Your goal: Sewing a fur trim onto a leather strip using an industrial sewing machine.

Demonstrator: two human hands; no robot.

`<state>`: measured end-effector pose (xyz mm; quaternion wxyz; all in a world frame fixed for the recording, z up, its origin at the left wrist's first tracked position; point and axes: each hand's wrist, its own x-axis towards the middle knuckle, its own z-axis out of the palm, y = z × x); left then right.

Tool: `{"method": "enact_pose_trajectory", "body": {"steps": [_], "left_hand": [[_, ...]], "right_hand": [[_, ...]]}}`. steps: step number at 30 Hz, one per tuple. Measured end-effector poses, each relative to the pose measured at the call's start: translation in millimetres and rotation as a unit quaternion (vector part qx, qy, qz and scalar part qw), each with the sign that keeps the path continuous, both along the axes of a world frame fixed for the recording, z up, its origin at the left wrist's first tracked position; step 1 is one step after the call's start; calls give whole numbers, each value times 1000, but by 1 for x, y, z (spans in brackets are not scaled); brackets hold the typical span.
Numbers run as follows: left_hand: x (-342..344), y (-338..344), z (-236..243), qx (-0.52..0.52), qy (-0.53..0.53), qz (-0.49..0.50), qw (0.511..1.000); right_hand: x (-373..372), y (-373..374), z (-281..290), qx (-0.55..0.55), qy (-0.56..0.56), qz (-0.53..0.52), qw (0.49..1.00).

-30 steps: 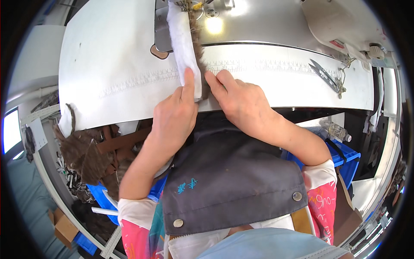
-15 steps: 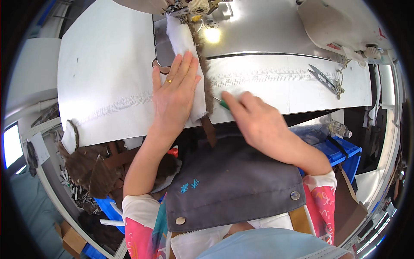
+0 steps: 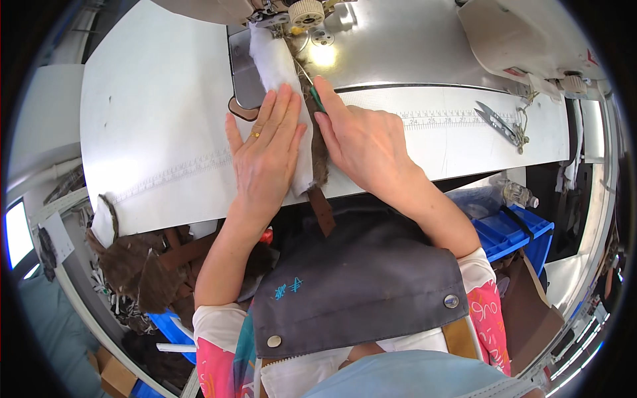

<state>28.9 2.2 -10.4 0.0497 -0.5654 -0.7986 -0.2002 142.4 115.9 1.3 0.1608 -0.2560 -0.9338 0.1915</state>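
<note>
A strip of white fluffy padding lies over brown fur, whose edge shows along its right side. The strip's far end sits at the sewing machine's head. My left hand is pressed flat on the padding with its fingers stretched forward. Pinched in my right hand is a thin metal awl with a green handle. Its point touches or hovers over the fur edge just short of the machine's needle area; which, I cannot tell. A brown strap hangs from the near end of the fur.
Scissors tied with cord lie at the right of the white tabletop, which has printed rulers. Brown fur pieces are heaped below its left front edge. A blue crate and a plastic bottle are at the right.
My right hand has moved forward and left, bringing the awl from beside the strip's near part up to the fur edge by the machine. My left hand stays on the padding, shifted slightly.
</note>
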Motion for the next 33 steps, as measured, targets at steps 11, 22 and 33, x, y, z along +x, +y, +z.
{"method": "enact_pose_trajectory", "body": {"steps": [11,22,33], "left_hand": [[-5,2,4,-6,35,-22,999],[-3,0,4,-5,6,-6,1000],[-5,-2,1,9,23,-16,1000]], "right_hand": [[33,34,7,43,-16,257,965],[14,41,10,-47,15,56,997],[-2,52,3,10,4,190,982]]}}
